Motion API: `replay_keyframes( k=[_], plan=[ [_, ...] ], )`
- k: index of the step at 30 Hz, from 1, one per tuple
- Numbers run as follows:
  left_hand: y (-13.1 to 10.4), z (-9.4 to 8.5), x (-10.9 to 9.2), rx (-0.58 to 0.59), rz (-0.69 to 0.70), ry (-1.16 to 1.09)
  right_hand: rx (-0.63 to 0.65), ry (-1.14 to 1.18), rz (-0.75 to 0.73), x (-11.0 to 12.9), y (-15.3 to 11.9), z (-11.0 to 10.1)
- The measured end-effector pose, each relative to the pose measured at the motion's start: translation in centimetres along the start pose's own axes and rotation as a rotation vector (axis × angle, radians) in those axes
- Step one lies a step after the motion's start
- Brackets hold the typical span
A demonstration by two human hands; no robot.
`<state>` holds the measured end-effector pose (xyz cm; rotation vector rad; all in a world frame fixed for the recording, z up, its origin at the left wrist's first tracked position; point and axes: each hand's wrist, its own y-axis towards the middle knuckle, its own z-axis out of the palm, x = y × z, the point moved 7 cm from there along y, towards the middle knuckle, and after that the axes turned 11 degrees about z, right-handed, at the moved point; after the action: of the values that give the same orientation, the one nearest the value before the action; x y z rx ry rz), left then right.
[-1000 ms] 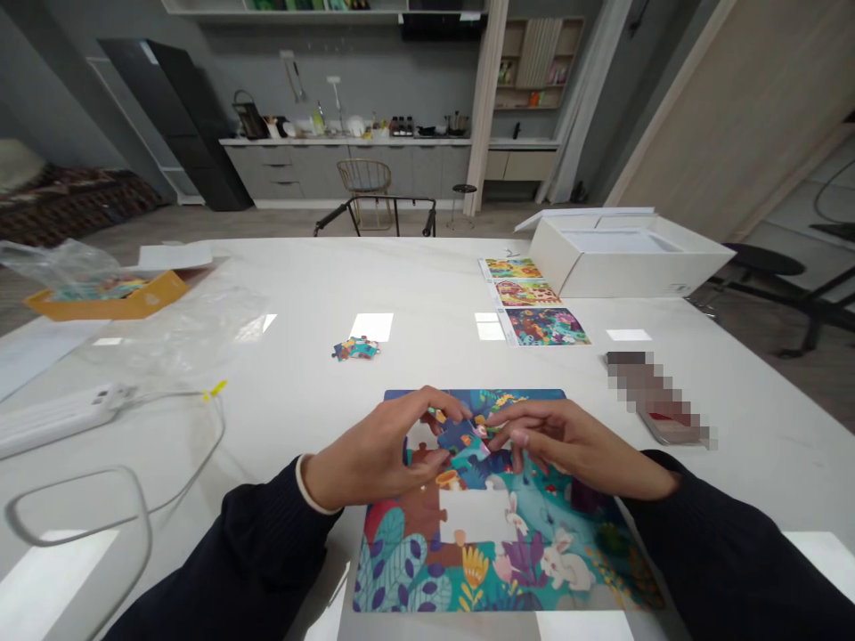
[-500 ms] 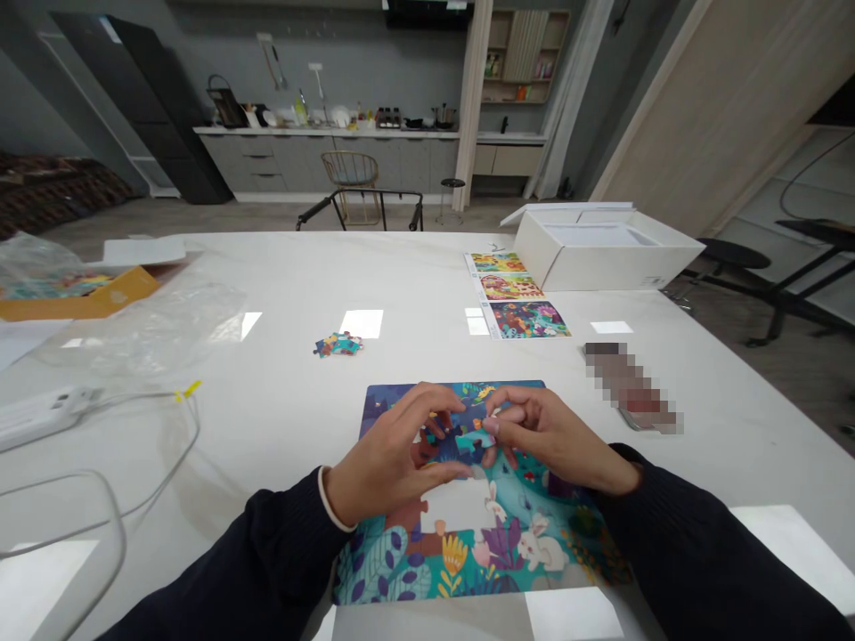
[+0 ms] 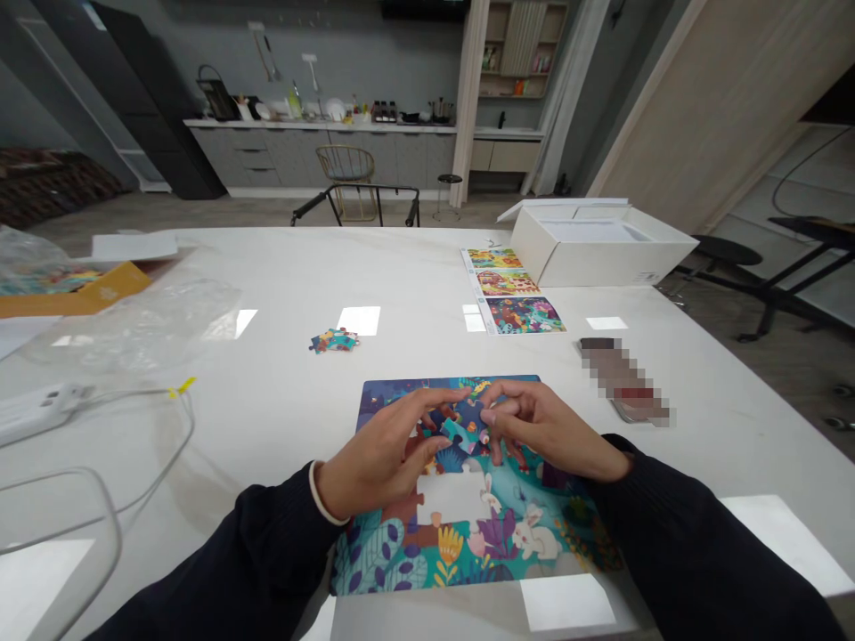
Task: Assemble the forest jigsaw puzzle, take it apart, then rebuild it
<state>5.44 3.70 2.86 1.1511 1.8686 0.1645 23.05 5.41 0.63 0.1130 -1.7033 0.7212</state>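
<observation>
A colourful jigsaw puzzle (image 3: pixel 427 570) with rabbits and plants lies on the white table, with a white gap at its middle. Above its upper part my right hand (image 3: pixel 534 427) pinches a puzzle piece (image 3: pixel 471 415) between thumb and forefinger. My left hand (image 3: pixel 394 445) is curved over the puzzle's upper left, thumb and fingers apart, beside a teal part of the picture (image 3: pixel 458 434). Beyond the puzzle, to the left, lies a small cluster of loose pieces (image 3: pixel 334 340).
Three picture cards (image 3: pixel 526 315) lie before a white open box (image 3: pixel 601 254). A phone (image 3: pixel 621 378) is at the right. Leftward are a power strip (image 3: pixel 40 411) with cables, clear plastic (image 3: pixel 160 334) and an orange box (image 3: pixel 107 289).
The held piece has tilted and shifted slightly left in my right hand. My left hand's fingers have straightened and spread a little. The whole view has moved slightly.
</observation>
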Motion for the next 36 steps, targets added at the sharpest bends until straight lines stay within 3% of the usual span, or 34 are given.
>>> replay_keyframes(
  k=[13,26,29,33,36],
  plan=[
    [0.7,-1.1,-1.4,-0.119,0.089,0.166,0.163,0.021,0.049,-0.2,-0.2,1.3],
    [0.7,-1.2,-1.8,-0.06,0.121,0.155,0.22,-0.05,0.082,-0.3,-0.6,1.2],
    [0.5,-0.2,-1.8,0.036,0.108,0.107,0.181,-0.076,0.087,-0.6,-0.3,0.1],
    [-0.3,2.1,-1.9,0.232,0.09,0.048,-0.012,-0.069,0.051,-0.9,0.5,-2.1],
    [-0.7,3.1,-1.9,0.281,0.081,0.031,-0.079,-0.11,0.073,-1.5,0.9,-2.7]
  ],
)
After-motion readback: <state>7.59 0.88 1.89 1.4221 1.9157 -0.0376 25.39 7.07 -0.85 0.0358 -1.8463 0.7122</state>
